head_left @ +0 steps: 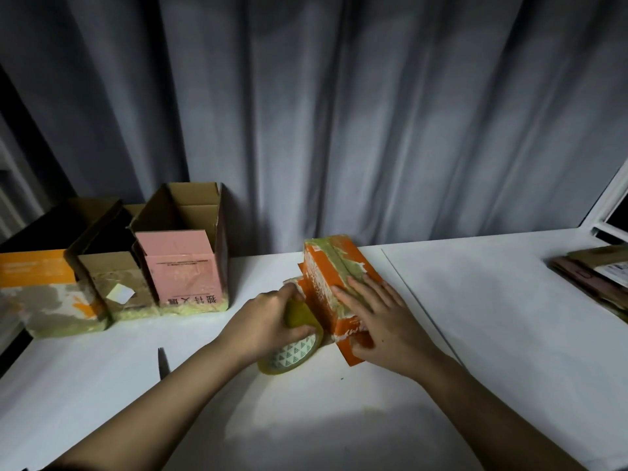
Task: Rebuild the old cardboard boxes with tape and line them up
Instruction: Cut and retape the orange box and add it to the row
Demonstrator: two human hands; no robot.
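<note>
Nearest the front edge of the white table, two bare forearms reach in from the bottom corners. Just beyond them, toward the middle of the tabletop, the left hand curls its fingers around a roll of yellowish tape, whose inner core shows a green triangle pattern; the roll stands on edge, touching the table and pressed close to the box beside it. The right hand lies flat on that orange box, fingers straight and spread over its top, the thumb down at the near end. The box is worn (its orange print is torn away in white patches), and a band of yellow-green tape runs along its top seam and over the far end. Loose orange flaps stick out at its near and left sides.

Left of the hands, near the front-left part of the table, a dark pointed blade lies on the surface; what tool it belongs to is hard to tell.

Farther back, along the left rear edge, three open boxes stand side by side, touching: an orange-and-white box, a brown box with a pale sticker, and a pink box with printed characters upside down. All have yellowish tape at their bases.

At the right rear corner lies a stack of flattened cardboard. Grey curtains hang behind.
</note>
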